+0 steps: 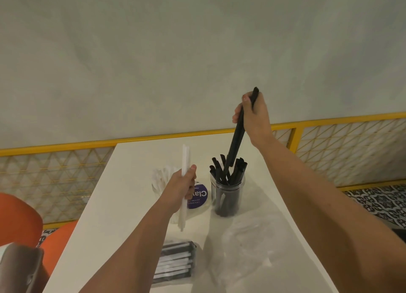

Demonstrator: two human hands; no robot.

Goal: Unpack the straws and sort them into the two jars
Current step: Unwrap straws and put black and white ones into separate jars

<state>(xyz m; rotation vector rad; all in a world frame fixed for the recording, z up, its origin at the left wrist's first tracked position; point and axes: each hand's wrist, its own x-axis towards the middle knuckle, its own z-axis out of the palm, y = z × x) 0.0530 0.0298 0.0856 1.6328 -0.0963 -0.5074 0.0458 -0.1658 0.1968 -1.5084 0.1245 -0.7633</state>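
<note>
While the right hand grips the black straws near their top, they slant steeply, low ends among tips in the black-straw jar, below-left of the grip | left hand clasps white straws upright beside the white-straw jar

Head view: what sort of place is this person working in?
Likely a cafe or drinks shop, though I can't be sure: a jar of black straws stands on a white table, beside a yellow lattice partition and patterned floor tiles.
</note>
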